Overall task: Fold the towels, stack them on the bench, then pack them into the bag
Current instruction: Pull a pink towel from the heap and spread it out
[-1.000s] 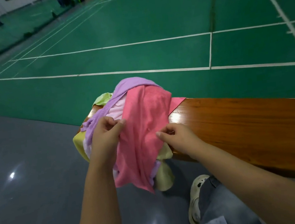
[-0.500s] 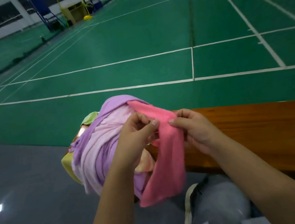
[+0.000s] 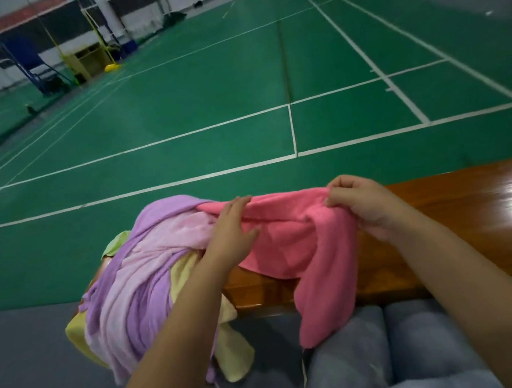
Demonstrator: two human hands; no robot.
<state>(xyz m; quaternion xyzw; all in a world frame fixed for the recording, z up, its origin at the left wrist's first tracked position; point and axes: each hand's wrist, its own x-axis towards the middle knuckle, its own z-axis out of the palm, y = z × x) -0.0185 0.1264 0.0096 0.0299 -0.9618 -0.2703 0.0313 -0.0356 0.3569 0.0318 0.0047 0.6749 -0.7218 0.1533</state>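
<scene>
Glossy wooden bench (image 3: 442, 214): both hands spread fluffy pink towel (image 3: 294, 237).

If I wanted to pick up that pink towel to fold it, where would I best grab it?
Probably along its top edge, one hand near each end, coming from above. The pink towel is spread sideways over the bench, its lower part hanging off the front. The right hand pinches one end; the left hand lies flat near the other. Gripping both ends lets it hang straight.
</scene>
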